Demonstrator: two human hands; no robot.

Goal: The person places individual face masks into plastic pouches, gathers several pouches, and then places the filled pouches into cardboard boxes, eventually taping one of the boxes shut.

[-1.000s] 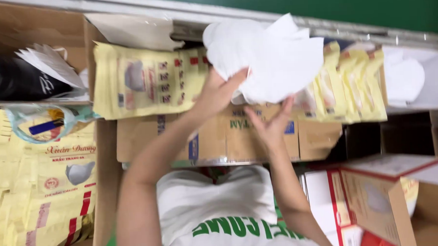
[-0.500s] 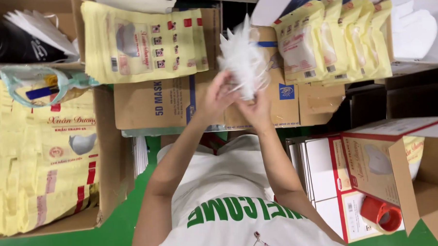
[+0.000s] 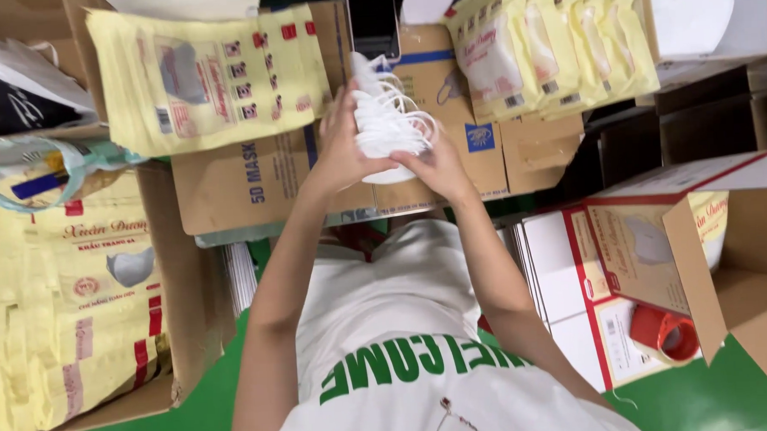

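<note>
Both my hands hold one stack of white face masks (image 3: 386,113) with looped ear straps, upright over a brown cardboard box (image 3: 229,183). My left hand (image 3: 337,151) grips the stack from the left side. My right hand (image 3: 438,164) supports it from the lower right, fingers at the straps. My white shirt with green letters (image 3: 397,359) fills the bottom of the view.
Yellow printed mask pouches lie on the box at top left (image 3: 208,73), fan out at top right (image 3: 556,44), and fill a carton at the left (image 3: 63,286). At the right are an open red-trimmed box (image 3: 656,231), a red tape roll (image 3: 670,333) and flat white cartons (image 3: 564,277).
The masks, spread wide like a fan a second ago, are now gathered into a tight stack between both hands. The view has tilted lower.
</note>
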